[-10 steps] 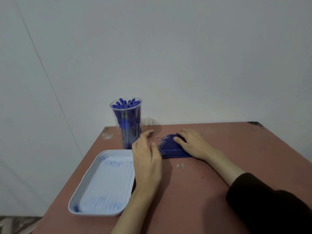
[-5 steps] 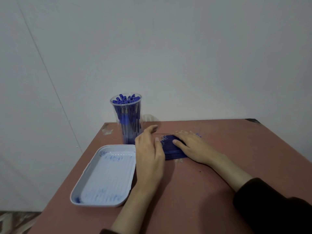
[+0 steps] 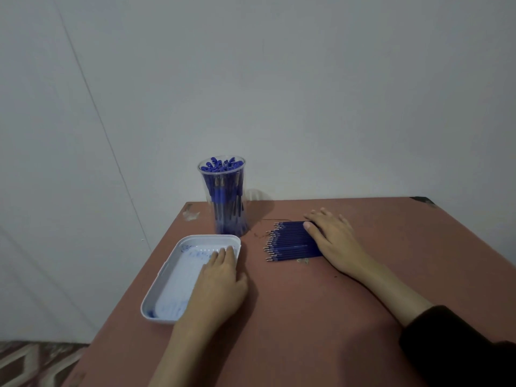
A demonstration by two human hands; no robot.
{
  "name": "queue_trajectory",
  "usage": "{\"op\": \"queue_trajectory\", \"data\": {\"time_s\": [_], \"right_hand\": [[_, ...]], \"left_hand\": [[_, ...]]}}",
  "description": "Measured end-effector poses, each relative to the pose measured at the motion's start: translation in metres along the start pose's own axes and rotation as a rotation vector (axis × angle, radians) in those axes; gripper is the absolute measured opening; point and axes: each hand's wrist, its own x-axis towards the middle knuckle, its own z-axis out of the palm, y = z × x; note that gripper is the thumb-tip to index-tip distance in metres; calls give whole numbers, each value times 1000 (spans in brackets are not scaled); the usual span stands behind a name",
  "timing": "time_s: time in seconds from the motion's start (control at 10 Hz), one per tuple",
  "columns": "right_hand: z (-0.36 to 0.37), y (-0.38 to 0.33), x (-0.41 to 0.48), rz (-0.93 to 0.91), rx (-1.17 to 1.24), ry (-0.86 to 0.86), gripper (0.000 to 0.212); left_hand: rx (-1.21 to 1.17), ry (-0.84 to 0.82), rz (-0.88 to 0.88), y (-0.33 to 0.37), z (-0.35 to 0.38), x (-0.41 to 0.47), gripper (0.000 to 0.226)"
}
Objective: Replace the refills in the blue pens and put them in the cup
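Observation:
A clear plastic cup (image 3: 224,202) full of blue pens stands upright at the table's far left. To its right lies a flat row of several blue refills (image 3: 290,243), metal tips pointing left. My right hand (image 3: 333,241) rests palm down on the right ends of the refills, fingers spread, gripping nothing. My left hand (image 3: 219,286) lies flat over the right side of a white tray (image 3: 167,277), fingers reaching into it and holding nothing. The tray is stained with blue ink.
The reddish-brown table (image 3: 307,317) runs to a pale wall behind. Its left edge passes just beyond the tray, with patterned floor (image 3: 33,364) below. A tiny clear bit (image 3: 304,261) lies just in front of the refills.
My left hand has moved from beside the refills leftward and nearer, onto the tray. My right hand stays on the refills. The camera has shifted.

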Motion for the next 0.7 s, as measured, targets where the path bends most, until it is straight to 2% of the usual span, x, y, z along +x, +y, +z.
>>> {"op": "queue_trajectory", "data": {"time_s": [0.1,0.5,0.6,0.7], "right_hand": [[-4,-1,-9,25,34,25,42],[-11,3,-31,54,118,157,34],[-12,2,-33,54,119,206,27],[-14,-1,-49,-17,111,257,22]], "left_hand": [[36,-50,-12,8,3,2,61],[11,-2,-24,29,9,4,59],[-34,178,86,29,-1,-3,53],[-213,242,267,28,-11,-34,33]]}}
